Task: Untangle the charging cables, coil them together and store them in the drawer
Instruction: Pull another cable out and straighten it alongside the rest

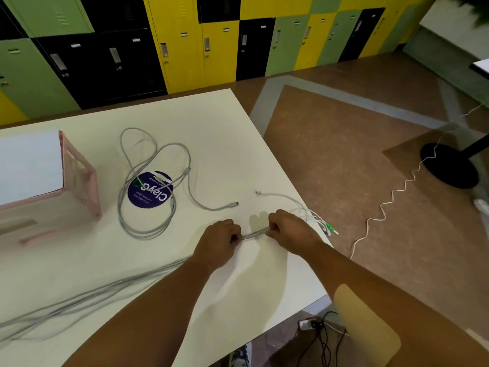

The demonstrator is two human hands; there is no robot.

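Table edge ran on a slant close to the right hand (288, 229), and the white table (225, 144) ended there above brown floor. The connector ends (329, 225), some green-tipped, lay right at that edge. Bare tabletop stretched ahead of the hands and toward the near edge.

Both hands were curled round a bundle of gray cable strands (255, 235), with a short stretch pulled straight between them. The left hand (219, 239) gripped it just beside the right. From the left hand the strands (79, 303) trailed to the lower-left corner, blurred and cut off by the frame.

A second gray cable (156, 181) lay in loose loops farther back, apart from the hands. A thin white lead (285, 198) curved in from the right hand's side. The pink drawer unit (79, 181) stood at the left, partly out of view – its front was too blurred to tell whether a drawer was out.

Under the loops sat a round purple sticker (149, 190) reading "ClayGo" upside down; its smaller lines could not be read surely. On the floor a wavy white cord (391, 197) ran past a black round base (449, 165).
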